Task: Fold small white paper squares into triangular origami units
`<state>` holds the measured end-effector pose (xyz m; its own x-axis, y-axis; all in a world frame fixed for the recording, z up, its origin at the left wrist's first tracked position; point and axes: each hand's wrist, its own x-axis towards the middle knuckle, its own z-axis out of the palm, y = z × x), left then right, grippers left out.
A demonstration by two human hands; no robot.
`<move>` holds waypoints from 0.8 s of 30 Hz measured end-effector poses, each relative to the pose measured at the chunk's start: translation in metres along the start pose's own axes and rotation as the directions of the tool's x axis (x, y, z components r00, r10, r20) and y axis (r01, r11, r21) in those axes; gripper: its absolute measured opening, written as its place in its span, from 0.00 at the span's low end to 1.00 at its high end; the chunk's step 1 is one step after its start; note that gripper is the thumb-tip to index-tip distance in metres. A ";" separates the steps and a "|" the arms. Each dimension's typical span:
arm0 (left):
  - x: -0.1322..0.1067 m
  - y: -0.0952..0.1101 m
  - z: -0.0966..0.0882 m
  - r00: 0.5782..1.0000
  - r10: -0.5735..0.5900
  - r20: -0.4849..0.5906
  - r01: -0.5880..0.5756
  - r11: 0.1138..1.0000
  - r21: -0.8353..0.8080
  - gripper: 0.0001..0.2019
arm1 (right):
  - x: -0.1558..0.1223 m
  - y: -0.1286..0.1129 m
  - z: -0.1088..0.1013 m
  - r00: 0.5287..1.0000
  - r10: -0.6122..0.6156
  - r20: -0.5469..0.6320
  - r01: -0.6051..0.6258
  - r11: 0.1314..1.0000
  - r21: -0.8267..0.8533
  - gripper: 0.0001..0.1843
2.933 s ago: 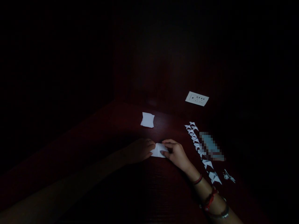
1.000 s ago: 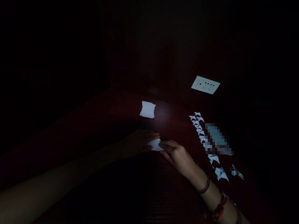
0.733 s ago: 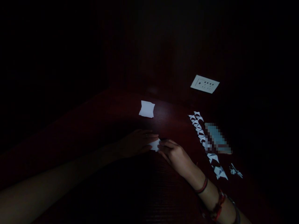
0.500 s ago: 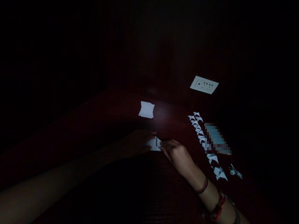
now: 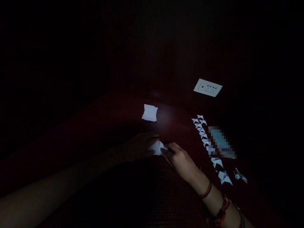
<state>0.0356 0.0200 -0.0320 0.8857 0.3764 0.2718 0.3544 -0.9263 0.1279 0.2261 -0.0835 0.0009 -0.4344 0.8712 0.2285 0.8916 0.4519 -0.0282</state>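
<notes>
A small white folded paper piece point(image 5: 157, 147) lies on the dark red table point(image 5: 106, 126) between my two hands. My left hand point(image 5: 139, 147) rests flat on its left side, fingers stretched over the paper's edge. My right hand point(image 5: 178, 158) presses on the paper's right side with curled fingers pinched against it. The scene is very dim, and most of the paper is hidden under the fingers.
A white square of paper point(image 5: 149, 113) lies farther back. A row of several small folded white triangles point(image 5: 209, 147) runs along the right, beside a blurred bluish object point(image 5: 220, 142). A white socket plate point(image 5: 207, 87) sits on the back wall.
The paper piece between my hands has become smaller and more pointed as my right fingers worked over it. Both hands stayed in about the same place.
</notes>
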 end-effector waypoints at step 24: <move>-0.006 0.003 0.000 0.999 0.032 0.004 -0.032 0.999 0.033 0.24 | -0.003 0.010 0.001 0.997 -0.076 -0.029 0.078 0.990 0.114 0.12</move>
<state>0.0317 0.0153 -0.0330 0.8975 0.3469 0.2721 0.3360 -0.9378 0.0875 0.2365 -0.0816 -0.0012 -0.4968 0.8288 0.2577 0.8345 0.5377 -0.1207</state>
